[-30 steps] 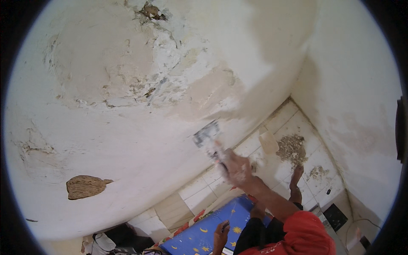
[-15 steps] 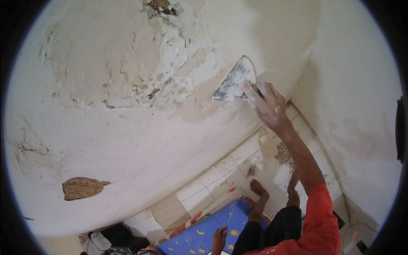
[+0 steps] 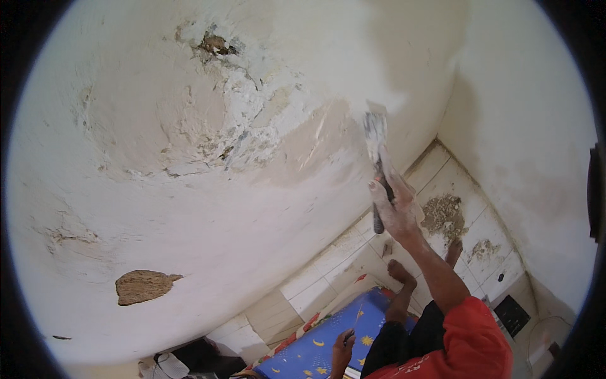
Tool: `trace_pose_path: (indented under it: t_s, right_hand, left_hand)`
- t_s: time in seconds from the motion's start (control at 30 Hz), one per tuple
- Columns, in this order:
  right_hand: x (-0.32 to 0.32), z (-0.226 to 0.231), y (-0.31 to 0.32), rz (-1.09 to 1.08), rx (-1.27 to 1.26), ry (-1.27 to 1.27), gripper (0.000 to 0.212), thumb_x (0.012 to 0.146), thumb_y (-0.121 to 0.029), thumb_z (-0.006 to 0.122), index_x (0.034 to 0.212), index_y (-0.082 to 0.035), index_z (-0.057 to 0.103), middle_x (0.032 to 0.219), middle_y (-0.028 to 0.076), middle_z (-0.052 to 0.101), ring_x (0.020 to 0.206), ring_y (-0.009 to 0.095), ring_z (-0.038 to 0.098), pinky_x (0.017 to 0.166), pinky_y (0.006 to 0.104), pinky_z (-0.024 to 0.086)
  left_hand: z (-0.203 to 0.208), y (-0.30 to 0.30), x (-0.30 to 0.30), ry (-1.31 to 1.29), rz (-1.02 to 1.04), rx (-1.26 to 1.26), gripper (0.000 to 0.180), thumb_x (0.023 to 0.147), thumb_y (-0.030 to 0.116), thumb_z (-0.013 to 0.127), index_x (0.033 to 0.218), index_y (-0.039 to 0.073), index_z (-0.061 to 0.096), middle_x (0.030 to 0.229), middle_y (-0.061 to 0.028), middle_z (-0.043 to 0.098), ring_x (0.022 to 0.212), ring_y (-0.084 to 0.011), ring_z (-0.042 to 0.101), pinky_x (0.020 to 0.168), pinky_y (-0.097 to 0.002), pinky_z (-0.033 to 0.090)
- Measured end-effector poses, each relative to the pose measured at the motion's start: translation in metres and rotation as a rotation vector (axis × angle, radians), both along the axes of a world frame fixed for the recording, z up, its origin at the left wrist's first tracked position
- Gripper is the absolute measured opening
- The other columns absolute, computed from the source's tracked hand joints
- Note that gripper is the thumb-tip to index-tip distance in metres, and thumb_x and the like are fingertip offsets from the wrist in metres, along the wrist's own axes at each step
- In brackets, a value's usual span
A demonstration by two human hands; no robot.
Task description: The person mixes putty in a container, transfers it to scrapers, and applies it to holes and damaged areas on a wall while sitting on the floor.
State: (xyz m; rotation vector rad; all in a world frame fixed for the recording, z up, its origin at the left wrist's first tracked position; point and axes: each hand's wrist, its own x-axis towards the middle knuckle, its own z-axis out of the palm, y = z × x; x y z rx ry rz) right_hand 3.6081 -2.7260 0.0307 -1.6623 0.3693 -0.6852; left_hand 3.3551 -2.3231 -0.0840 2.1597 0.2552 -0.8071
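Observation:
My right hand (image 3: 394, 205), dusted white, grips a putty knife (image 3: 378, 165) by its dark handle. The blade, smeared with white filler, points up and rests at or close to the wall (image 3: 265, 215), right of a damp-looking beige patch (image 3: 322, 136). Left of that patch, the plaster is rough and flaking, with a dark hole (image 3: 216, 44) above. My left hand (image 3: 343, 354) is low at the bottom edge, closed around a thin tool (image 3: 358, 319) with a dark handle. Its exact kind is too small to make out.
Below the wall lies a white tiled floor (image 3: 303, 297) with a heap of rubble (image 3: 444, 215). A blue mattress (image 3: 303, 344) with stars and moons lies by my legs. A second wall (image 3: 530, 158) meets the first at the right. Brown bare masonry (image 3: 145, 287) shows lower left.
My right hand has moved down, and the putty knife has turned from leaning left to pointing up, its blade now seen narrow. The view has shifted slightly; my left hand keeps its tool.

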Motion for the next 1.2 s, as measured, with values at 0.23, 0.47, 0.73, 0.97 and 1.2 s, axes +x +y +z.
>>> trace_pose_path:
  t_s: [0.23, 0.47, 0.73, 0.97, 1.2]
  right_hand:
    - [0.045, 0.022, 0.035, -0.081, 0.139, -0.15, 0.065, 0.09, -0.005, 0.062, 0.149, -0.001, 0.034, 0.093, 0.014, 0.06, 0.079, 0.02, 0.06, 0.075, 0.0315, 0.052]
    - [0.035, 0.018, 0.11, 0.011, 0.085, -0.116, 0.072, 0.089, -0.01, 0.067, 0.151, -0.005, 0.031, 0.086, 0.012, 0.056, 0.069, 0.02, 0.059, 0.063, 0.032, 0.052]
    - [-0.013, 0.0, 0.143, 0.091, 0.151, -0.188, 0.06, 0.094, -0.009, 0.057, 0.148, -0.001, 0.034, 0.082, 0.012, 0.056, 0.065, 0.02, 0.056, 0.057, 0.0323, 0.048]
    - [0.025, 0.022, 0.06, -0.062, 0.26, -0.079, 0.056, 0.094, -0.006, 0.053, 0.146, 0.003, 0.033, 0.082, 0.011, 0.06, 0.064, 0.017, 0.054, 0.061, 0.0313, 0.048]
    - [-0.014, 0.033, 0.141, 0.252, 0.238, -0.069, 0.06, 0.092, -0.008, 0.058, 0.147, 0.001, 0.034, 0.088, 0.017, 0.061, 0.075, 0.023, 0.06, 0.074, 0.0353, 0.05]
  left_hand:
    - [-0.001, 0.014, -0.003, -0.001, 0.009, 0.011, 0.032, 0.095, 0.016, 0.062, 0.123, 0.0, 0.06, 0.108, -0.0122, 0.068, 0.09, -0.0164, 0.066, 0.077, -0.0294, 0.053]
    - [0.014, 0.001, -0.001, 0.03, -0.031, 0.022, 0.032, 0.095, 0.015, 0.061, 0.123, 0.0, 0.06, 0.107, -0.0117, 0.068, 0.089, -0.0161, 0.066, 0.076, -0.029, 0.053]
    - [0.004, 0.007, 0.0, 0.039, -0.013, 0.002, 0.031, 0.095, 0.015, 0.061, 0.123, 0.001, 0.061, 0.105, -0.0107, 0.069, 0.088, -0.0157, 0.064, 0.077, -0.0302, 0.053]
    - [0.003, 0.008, -0.005, 0.037, 0.002, -0.039, 0.031, 0.095, 0.014, 0.061, 0.123, 0.0, 0.06, 0.105, -0.0103, 0.069, 0.086, -0.0154, 0.064, 0.075, -0.0296, 0.053]
    - [0.004, 0.006, 0.005, 0.013, -0.049, -0.055, 0.03, 0.095, 0.014, 0.06, 0.122, 0.001, 0.061, 0.106, -0.0103, 0.069, 0.086, -0.0151, 0.064, 0.074, -0.0287, 0.053]
